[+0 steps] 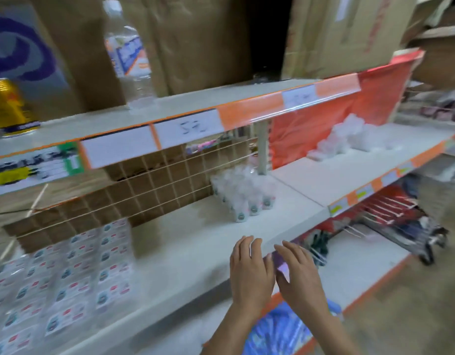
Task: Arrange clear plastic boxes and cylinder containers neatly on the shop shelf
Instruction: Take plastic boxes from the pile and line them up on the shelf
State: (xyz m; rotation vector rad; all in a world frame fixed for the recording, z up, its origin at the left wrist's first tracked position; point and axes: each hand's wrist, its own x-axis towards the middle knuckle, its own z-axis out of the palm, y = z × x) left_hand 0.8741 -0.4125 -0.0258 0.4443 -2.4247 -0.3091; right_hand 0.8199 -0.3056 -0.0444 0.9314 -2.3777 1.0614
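Two bare hands hover side by side over the front edge of the shelf. The left hand and right hand have straight, slightly spread fingers and hold nothing. Stacked clear boxes fill the shelf's left end. Farther back, cylinder containers cluster near its rear edge.

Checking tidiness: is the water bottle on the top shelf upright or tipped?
Upright: the water bottle stands on its base, cap upward.

Clear boxes stacked left; cylinder containers upright, centre.
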